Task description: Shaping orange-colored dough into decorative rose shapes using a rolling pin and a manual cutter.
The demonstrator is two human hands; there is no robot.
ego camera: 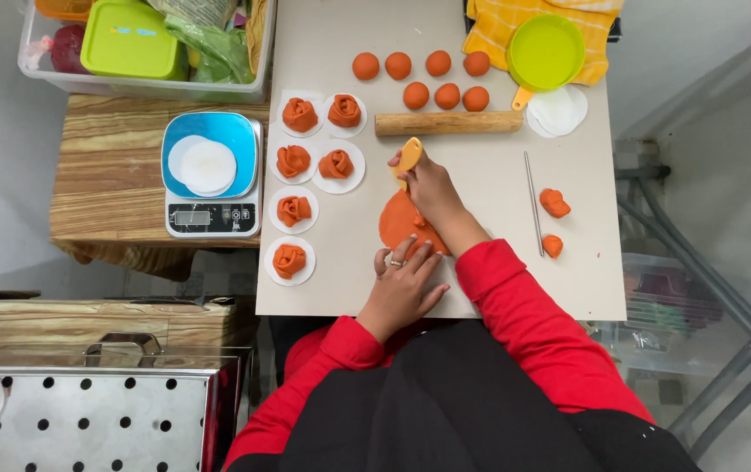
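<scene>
Bare tabletop right of the hands, up to the metal rod. Rolling pin blocks ahead; dough roses crowd the left.

scale screen: small grey rectangle, sat on scale's front edge
green bag: lay crumpled in clear bin, top left

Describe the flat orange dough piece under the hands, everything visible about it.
The flat orange dough piece is a thin, roughly round sheet, matte and soft-looking, lying flat on the beige table near its front edge. The left hand presses fingertips on its lower edge. The right hand covers its right side, holding a yellow-handled tool to its top. A small dough scrap sits on it.
</scene>
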